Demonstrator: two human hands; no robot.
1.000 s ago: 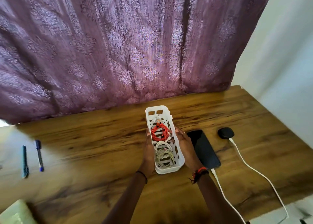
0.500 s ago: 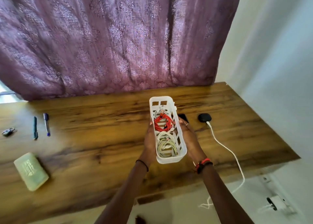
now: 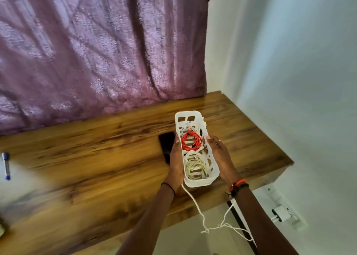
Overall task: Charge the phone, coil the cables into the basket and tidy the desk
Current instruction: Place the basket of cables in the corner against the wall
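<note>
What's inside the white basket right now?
A coiled red cable at the far end, coiled white cables nearer; the basket floor beneath them is mostly covered.

One head-worn wide view, facing forward and down, close above the fingers (image 3: pixel 214 144); desk (image 3: pixel 96 158) beneath them, curtain (image 3: pixel 96 52) beyond

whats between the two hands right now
The white slotted plastic basket, held on either side by the left hand and right hand, with a coiled orange cable and coiled white cables inside. The head view shows it.
</note>
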